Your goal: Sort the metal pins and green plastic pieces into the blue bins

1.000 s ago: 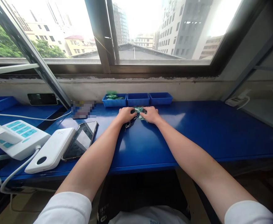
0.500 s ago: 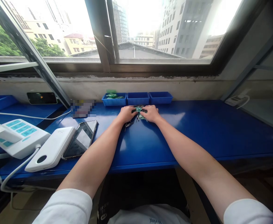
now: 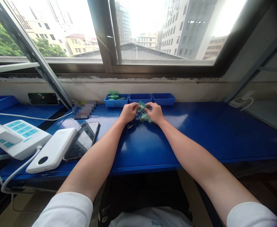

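Towards the back edge of the table, the left hand pinches one side of a small green bag and the right hand pinches the other, probably to keep it steady between them, near loose black pins

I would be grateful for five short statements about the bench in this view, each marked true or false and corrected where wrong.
1. The left hand and right hand hold a green translucent plastic piece. True.
2. Loose green plastic pieces lie in the rightmost bin. False: they lie in the leftmost of the three blue plastic bins.
3. A white rounded power bank lies beside the nearest dark-screened phone. True.
4. All the slim black parts are in the middle bin. False: several lie on the glossy blue tabletop by the hands.
5. The white socket block is left of the power bank. True.
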A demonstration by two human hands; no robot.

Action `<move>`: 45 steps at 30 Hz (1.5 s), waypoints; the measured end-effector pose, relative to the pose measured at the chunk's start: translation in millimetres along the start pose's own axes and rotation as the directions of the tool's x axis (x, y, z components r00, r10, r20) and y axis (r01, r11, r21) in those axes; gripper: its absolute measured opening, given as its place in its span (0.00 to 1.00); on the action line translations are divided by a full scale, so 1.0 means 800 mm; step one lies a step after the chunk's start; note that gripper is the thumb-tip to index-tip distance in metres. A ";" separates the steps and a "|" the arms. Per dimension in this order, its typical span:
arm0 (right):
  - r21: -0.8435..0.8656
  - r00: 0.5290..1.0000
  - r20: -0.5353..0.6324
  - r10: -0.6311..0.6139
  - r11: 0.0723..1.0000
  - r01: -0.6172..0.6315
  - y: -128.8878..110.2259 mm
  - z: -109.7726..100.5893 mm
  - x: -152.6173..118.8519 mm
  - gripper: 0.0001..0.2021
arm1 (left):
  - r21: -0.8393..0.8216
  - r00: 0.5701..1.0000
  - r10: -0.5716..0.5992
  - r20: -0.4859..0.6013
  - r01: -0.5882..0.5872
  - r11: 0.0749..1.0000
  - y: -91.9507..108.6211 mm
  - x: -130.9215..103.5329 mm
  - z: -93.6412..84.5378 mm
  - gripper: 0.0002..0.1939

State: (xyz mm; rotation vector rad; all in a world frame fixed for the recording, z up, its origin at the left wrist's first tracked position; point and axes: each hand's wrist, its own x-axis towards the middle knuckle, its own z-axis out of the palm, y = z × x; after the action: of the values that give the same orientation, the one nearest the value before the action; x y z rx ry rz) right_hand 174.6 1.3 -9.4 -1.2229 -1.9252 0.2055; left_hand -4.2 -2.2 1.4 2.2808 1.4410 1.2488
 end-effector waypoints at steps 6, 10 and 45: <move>0.095 0.994 -0.110 -0.006 0.995 0.016 -0.006 -0.005 0.000 0.10 | -0.054 0.998 0.045 -0.034 -0.047 0.997 0.004 0.000 -0.003 0.13; 0.144 0.991 -0.136 -0.008 0.989 0.027 -0.008 -0.004 0.000 0.08 | -0.077 0.994 0.063 -0.086 -0.070 0.995 0.005 0.000 -0.003 0.13; 0.093 0.996 0.028 0.084 0.992 -0.086 -0.003 0.001 -0.002 0.12 | -0.396 0.839 -0.489 -0.238 0.376 0.838 -0.080 0.041 -0.021 0.33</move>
State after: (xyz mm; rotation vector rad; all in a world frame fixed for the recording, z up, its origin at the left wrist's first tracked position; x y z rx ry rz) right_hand 172.3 -0.8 -9.3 -1.2456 -1.8638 0.3534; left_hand -52.9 53.1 -3.5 1.4542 1.5852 1.6147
